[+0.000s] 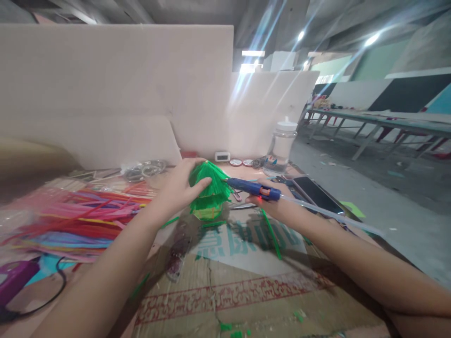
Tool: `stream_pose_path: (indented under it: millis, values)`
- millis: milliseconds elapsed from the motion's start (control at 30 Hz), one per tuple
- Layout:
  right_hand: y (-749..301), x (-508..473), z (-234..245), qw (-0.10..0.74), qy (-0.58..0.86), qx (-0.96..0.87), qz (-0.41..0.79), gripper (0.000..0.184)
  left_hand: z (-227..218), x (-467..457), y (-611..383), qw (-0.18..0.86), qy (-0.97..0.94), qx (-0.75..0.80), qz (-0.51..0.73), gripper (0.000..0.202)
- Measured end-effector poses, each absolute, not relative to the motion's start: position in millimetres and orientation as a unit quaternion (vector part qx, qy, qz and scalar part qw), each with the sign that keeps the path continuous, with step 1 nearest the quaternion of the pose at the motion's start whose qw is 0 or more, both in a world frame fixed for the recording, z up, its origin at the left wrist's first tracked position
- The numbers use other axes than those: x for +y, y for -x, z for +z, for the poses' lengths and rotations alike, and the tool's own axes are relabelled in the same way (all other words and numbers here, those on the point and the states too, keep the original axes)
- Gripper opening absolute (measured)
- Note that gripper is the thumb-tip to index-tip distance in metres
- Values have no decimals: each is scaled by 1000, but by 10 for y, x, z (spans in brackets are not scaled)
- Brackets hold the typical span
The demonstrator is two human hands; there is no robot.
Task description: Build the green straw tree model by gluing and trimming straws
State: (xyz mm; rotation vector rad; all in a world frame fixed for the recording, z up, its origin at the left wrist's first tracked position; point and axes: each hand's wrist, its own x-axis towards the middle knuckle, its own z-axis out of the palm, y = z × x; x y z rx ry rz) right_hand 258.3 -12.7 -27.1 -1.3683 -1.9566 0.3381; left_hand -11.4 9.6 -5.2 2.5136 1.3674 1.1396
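My left hand (190, 180) is closed round the side of a green fringed cone-shaped craft piece (211, 192), its thumb lying across the front. Below the fringe a yellowish-green base shows. A blue hot glue gun (255, 188) is gripped in my right hand (273, 199), a red light glowing on it and a long clear glue stick (327, 216) running out of its back. The gun's nozzle points left and meets the right edge of the green piece; whether it touches cannot be made out. Loose green pipe cleaner pieces (271, 234) lie beneath my hands.
Bundles of coloured pipe cleaners (88, 211) cover the table's left side, near a purple device with a black cord (17, 281). At the back stand a small white clock (222, 156) and a clear bottle (281, 145). A phone (317, 193) lies right. White boards (116, 84) rise behind.
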Motion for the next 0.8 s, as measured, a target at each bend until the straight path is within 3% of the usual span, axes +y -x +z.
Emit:
stream_pose_path:
  millis: [800]
  values:
    - [-2553, -158, -341, 368, 529, -752, 138, 22, -63, 116, 139, 39, -821, 441, 361, 45]
